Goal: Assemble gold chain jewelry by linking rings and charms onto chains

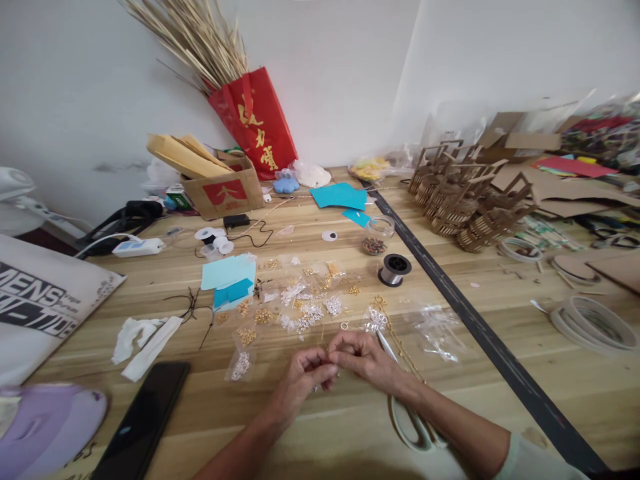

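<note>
The table (210, 373) is smooth wood with visible grain and a faint sheen, crossed by a matt black strip (495, 347) with a scuffed surface. The scissors (386, 345) pair metal blades with smooth, pale plastic handles. A gold-coloured chain (400, 343) looks like shiny metal; the spool (395, 270) is black plastic wound with silvery wire. Clear plastic bags (437, 330) look crinkled and glossy. The phone (145, 413) has a glassy black face, the box (225, 193) is matt cardboard, and the blue sheets (340, 195) look like flat, matt paper.

Scissors (424, 437) partly hidden by right forearm (445, 407), phone (143, 423) cut off near left, tiny piece (315, 389) at left hand (306, 373) indistinct.
</note>
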A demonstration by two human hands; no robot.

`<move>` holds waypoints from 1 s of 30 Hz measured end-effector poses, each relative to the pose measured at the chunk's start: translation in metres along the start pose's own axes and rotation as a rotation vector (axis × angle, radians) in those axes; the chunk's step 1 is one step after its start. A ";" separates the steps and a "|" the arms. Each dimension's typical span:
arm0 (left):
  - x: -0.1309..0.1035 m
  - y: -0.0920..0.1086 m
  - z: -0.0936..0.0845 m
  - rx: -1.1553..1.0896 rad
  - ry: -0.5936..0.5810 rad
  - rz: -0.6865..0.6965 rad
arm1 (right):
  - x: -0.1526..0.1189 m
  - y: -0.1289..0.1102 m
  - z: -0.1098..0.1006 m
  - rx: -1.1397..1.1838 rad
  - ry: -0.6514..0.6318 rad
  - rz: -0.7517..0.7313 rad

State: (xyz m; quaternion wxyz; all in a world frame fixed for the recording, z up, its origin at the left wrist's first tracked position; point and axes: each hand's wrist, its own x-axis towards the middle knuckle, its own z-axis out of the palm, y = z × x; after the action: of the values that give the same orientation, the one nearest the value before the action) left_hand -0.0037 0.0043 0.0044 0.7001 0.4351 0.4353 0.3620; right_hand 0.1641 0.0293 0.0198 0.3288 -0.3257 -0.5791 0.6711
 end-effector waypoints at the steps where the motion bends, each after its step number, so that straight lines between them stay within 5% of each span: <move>1: 0.000 -0.001 0.000 0.005 0.008 -0.003 | 0.000 0.000 0.001 -0.020 0.008 -0.003; 12: 0.001 0.004 -0.003 0.038 0.065 0.037 | -0.001 0.002 -0.010 -0.065 0.046 0.011; 23: 0.001 0.011 -0.002 0.026 0.176 0.083 | -0.001 -0.003 -0.022 -0.366 0.001 0.005; 30: 0.000 0.013 -0.001 0.044 0.166 0.074 | 0.003 -0.005 -0.028 -0.061 0.092 -0.024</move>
State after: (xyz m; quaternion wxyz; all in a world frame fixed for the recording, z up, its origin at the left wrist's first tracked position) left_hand -0.0061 0.0092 0.0159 0.6378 0.4347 0.4833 0.4130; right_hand 0.1856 0.0480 0.0217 0.3532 -0.3591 -0.5875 0.6334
